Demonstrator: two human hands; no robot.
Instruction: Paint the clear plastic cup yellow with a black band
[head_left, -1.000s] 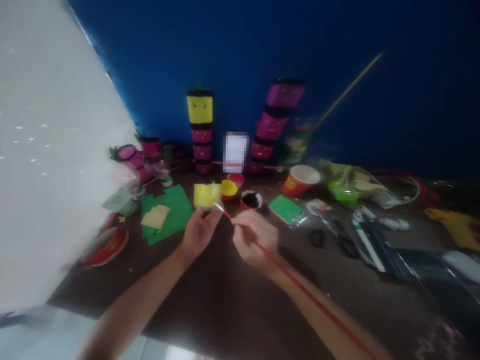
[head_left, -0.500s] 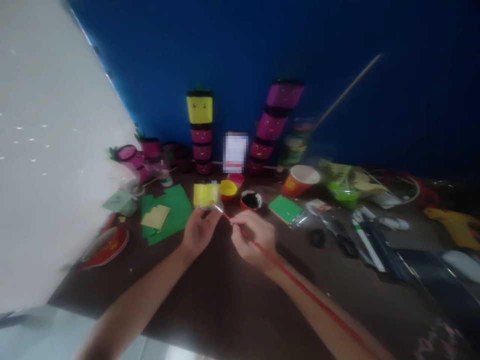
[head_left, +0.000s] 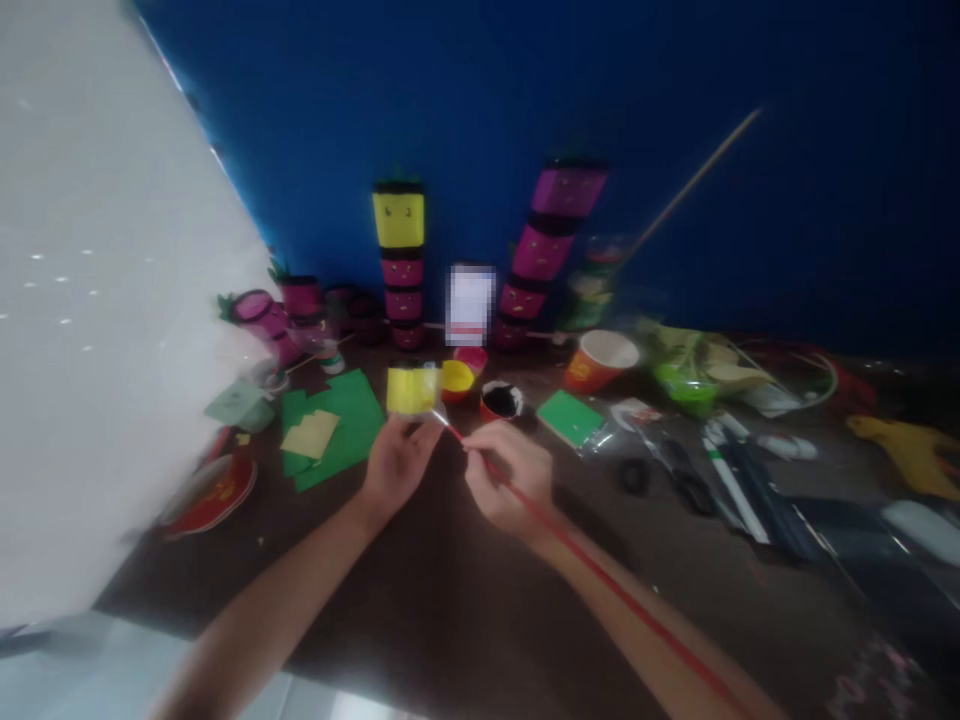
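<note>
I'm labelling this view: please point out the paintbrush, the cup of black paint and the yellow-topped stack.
Paintbrush (head_left: 457, 436): head view, red handle.
Cup of black paint (head_left: 498, 410): head view, outer wall.
Yellow-topped stack (head_left: 400, 228): head view, yellow section.

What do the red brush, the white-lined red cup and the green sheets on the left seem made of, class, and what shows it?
Red brush: smooth painted wood or plastic, going by its even colour and straight, slim handle.
Cup: probably coated paper, with printed sides and a pale interior.
Green sheets: matte paper or thin felt, flat with cut edges.
</note>
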